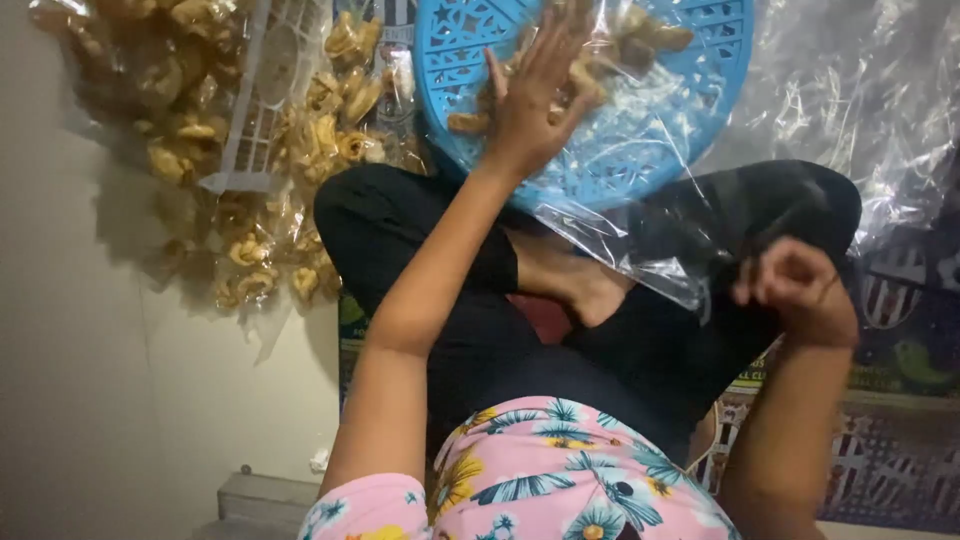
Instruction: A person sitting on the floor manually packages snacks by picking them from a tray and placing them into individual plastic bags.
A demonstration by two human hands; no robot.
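Already several sealed bags of fried snacks (250, 150) are lying at the left, beside the knee. The left hand (535, 95) is reaching with spread, open fingers into the blue perforated basket (650, 130), touching loose snack pieces (470, 122) and gripping nothing firmly. The right hand (795, 285) is pinching a clear plastic bag (640, 250), which is looking empty still. Open room is remaining only between the legs.

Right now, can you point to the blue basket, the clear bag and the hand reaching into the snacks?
blue basket (660, 150): head view, bare lattice at its lower right.
clear bag (640, 245): head view, lower hanging part.
left hand (535, 95): head view, its back.
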